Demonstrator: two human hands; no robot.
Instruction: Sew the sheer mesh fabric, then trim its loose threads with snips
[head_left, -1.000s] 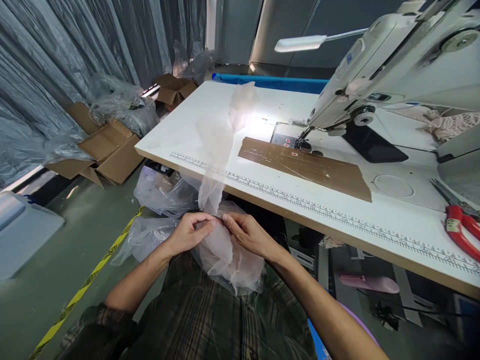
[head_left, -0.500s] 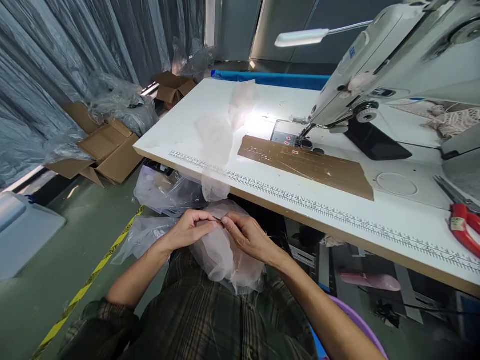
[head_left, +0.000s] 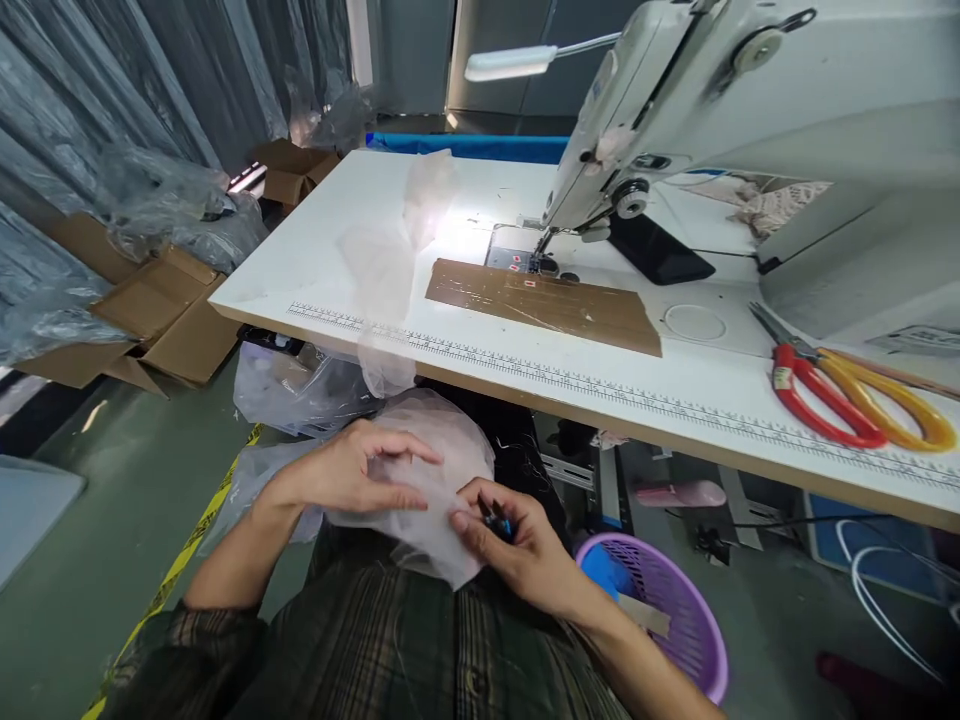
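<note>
A pale, sheer fabric (head_left: 450, 450) lies bunched on my lap, and a strip of it runs up over the table edge. My left hand (head_left: 360, 470) is open over the fabric, thumb and fingers apart. In my right hand (head_left: 517, 545) is a small pair of thread snips (head_left: 496, 522) with dark blades and a bit of blue, held in the curled fingers. Thumb and forefinger of that hand meet at the fabric's edge; whether they pinch it I cannot tell.
A sewing machine (head_left: 600, 150) stands on the white table (head_left: 315, 250), with a brown strip (head_left: 547, 305) before its needle. Large scissors (head_left: 832, 390) lie at the right. A purple basket (head_left: 709, 640) is below, cardboard boxes (head_left: 180, 310) at the left.
My hands were together at the fabric and have moved apart. The left has opened; the right has drawn lower, showing the snips. The view has turned right.
</note>
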